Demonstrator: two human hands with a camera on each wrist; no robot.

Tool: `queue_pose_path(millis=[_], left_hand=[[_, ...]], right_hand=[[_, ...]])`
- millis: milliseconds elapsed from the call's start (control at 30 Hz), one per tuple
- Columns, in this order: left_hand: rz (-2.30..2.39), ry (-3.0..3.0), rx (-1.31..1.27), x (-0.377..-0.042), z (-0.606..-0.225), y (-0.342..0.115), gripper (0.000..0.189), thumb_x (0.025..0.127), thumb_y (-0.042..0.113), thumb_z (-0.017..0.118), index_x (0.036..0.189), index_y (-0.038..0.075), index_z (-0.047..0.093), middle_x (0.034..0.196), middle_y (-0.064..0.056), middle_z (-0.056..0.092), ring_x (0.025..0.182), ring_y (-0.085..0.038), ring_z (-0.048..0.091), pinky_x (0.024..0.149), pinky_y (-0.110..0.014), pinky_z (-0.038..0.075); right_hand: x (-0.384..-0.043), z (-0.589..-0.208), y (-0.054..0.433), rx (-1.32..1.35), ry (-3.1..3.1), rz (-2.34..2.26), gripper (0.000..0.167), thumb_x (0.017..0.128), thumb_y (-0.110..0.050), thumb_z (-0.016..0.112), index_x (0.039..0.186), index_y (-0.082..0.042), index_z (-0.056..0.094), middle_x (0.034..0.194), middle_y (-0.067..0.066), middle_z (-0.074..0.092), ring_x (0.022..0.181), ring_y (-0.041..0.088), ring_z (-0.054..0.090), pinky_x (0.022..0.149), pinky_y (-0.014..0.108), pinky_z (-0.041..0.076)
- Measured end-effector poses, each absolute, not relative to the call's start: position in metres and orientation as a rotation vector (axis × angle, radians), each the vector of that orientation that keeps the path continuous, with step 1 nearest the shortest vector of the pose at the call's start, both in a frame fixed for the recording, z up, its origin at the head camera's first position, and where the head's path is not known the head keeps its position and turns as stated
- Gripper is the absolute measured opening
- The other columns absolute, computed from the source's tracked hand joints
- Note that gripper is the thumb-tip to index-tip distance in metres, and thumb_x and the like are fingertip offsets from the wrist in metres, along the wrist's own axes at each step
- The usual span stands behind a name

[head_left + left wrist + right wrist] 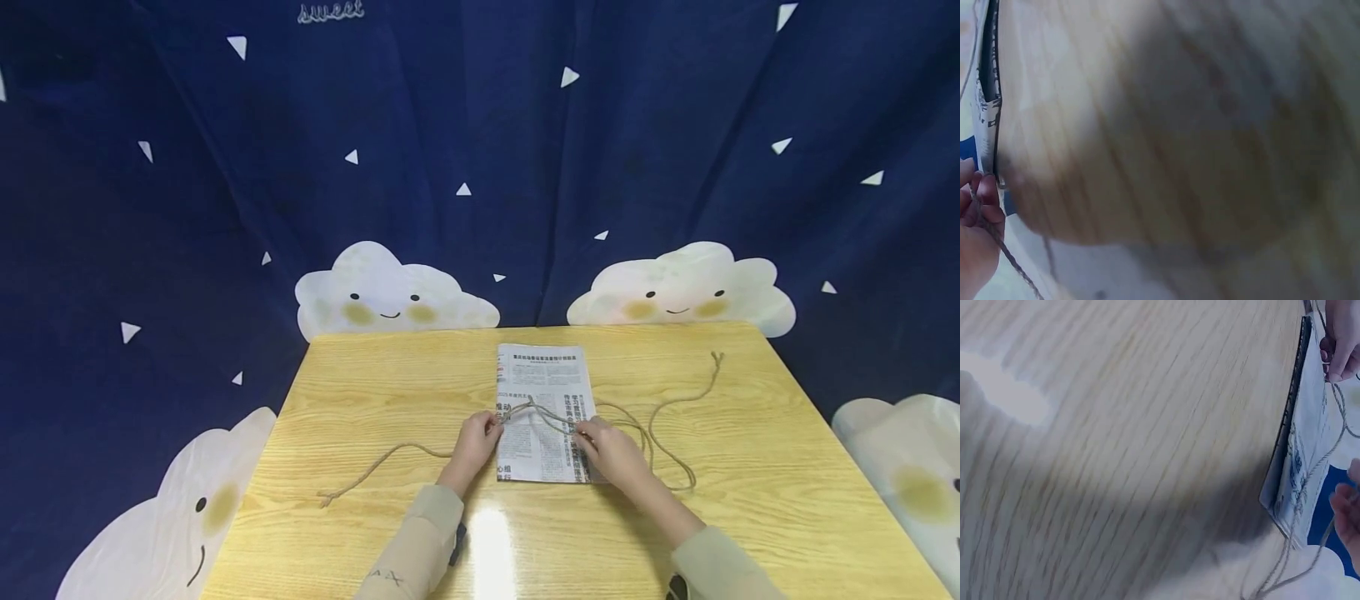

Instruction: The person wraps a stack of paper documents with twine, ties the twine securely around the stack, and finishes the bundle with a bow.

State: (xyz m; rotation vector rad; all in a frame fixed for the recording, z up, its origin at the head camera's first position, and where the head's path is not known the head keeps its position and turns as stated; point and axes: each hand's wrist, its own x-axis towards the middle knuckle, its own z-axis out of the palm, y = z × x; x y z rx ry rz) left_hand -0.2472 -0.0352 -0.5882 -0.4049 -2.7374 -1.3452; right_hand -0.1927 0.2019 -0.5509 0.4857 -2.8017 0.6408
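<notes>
A flat packet wrapped in newspaper (540,371) lies on the wooden table, upright to my view. Thin brown twine (551,414) crosses over it, its strands meeting near the middle. At the packet's left edge my left hand (474,443) pinches the twine between thumb and fingers. My right hand (617,454), over the packet's right edge, pinches another part of the twine. In the right wrist view, strands of twine (1304,487) run along the packet's edge (1297,462). The left wrist view shows twine (1013,262) trailing from the left hand (979,244).
One twine tail (367,473) stretches left over the table (360,392), ending in a knot. On the right, a longer tail (678,402) loops and runs toward the back. Behind the table hangs a dark blue curtain (480,125) with white clouds.
</notes>
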Motion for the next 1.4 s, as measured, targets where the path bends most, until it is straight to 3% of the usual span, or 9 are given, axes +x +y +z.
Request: queue_pose_path(millis=[167, 267, 500, 667, 833, 1200, 1400], left_hand=[[-1.342, -2.729, -0.383, -0.247, -0.589, -0.035, 0.006, 0.084, 0.003, 0.061, 0.079, 0.0, 0.061, 0.071, -0.004, 0.057, 0.063, -0.011, 0.049, 0.056, -0.021, 0.046], [-1.337, -2.713, -0.358, -0.249, -0.59, -0.034, 0.006, 0.083, 0.0, 0.06, 0.077, 0.0, 0.061, 0.069, -0.004, 0.056, 0.061, -0.011, 0.048, 0.054, -0.02, 0.045], [-1.346, -2.687, -0.281, -0.25, -0.587, -0.032, 0.01, 0.084, 0.003, 0.061, 0.075, -0.002, 0.061, 0.064, -0.004, 0.055, 0.056, -0.008, 0.044, 0.048, -0.018, 0.041], [-1.349, -2.679, -0.234, -0.248, -0.586, -0.033, 0.01, 0.083, 0.003, 0.062, 0.074, -0.002, 0.062, 0.063, -0.004, 0.055, 0.055, -0.009, 0.045, 0.048, -0.019, 0.041], [-1.332, -2.673, -0.224, -0.25, -0.588, -0.036, 0.007, 0.082, 0.002, 0.063, 0.075, -0.001, 0.062, 0.065, -0.004, 0.056, 0.058, -0.01, 0.047, 0.05, -0.02, 0.043], [-1.399, -2.692, -0.222, -0.254, -0.585, -0.062, 0.009, 0.086, 0.004, 0.059, 0.08, -0.001, 0.064, 0.068, -0.005, 0.057, 0.06, -0.01, 0.045, 0.052, -0.02, 0.042], [-1.4, -2.698, -0.108, -0.255, -0.582, -0.086, 0.011, 0.089, 0.002, 0.054, 0.082, -0.003, 0.061, 0.07, -0.007, 0.055, 0.06, -0.013, 0.046, 0.05, -0.022, 0.041]], right_hand=[[-0.194, -0.562, 0.199, 0.717, -2.846, 0.774, 0.014, 0.084, -0.004, 0.062, 0.097, -0.002, 0.065, 0.093, 0.009, 0.065, 0.088, 0.025, 0.062, 0.078, 0.039, 0.052], [-0.193, -0.569, 0.199, 0.687, -2.837, 0.833, 0.017, 0.083, 0.0, 0.06, 0.098, -0.002, 0.066, 0.097, 0.01, 0.064, 0.092, 0.027, 0.061, 0.081, 0.04, 0.051], [-0.213, -0.567, 0.224, 0.194, -2.86, 0.64, 0.02, 0.081, -0.004, 0.064, 0.101, -0.001, 0.064, 0.103, 0.016, 0.058, 0.078, 0.029, 0.061, 0.063, 0.039, 0.053], [-0.223, -0.572, 0.248, 0.12, -2.985, 0.516, 0.009, 0.08, -0.005, 0.065, 0.087, -0.002, 0.061, 0.087, 0.013, 0.054, 0.07, 0.025, 0.056, 0.058, 0.037, 0.052], [-0.225, -0.574, 0.26, 0.174, -3.053, 0.545, 0.008, 0.084, -0.008, 0.063, 0.086, -0.003, 0.057, 0.079, 0.007, 0.051, 0.066, 0.02, 0.051, 0.055, 0.033, 0.049], [-0.235, -0.55, 0.294, -0.012, -2.892, 0.829, 0.016, 0.093, -0.01, 0.051, 0.097, 0.005, 0.058, 0.083, 0.016, 0.06, 0.057, 0.017, 0.051, 0.047, 0.027, 0.043], [-0.236, -0.544, 0.308, -0.07, -2.923, 0.846, 0.02, 0.094, -0.013, 0.049, 0.1, 0.004, 0.058, 0.09, 0.02, 0.062, 0.068, 0.023, 0.056, 0.054, 0.033, 0.046]])
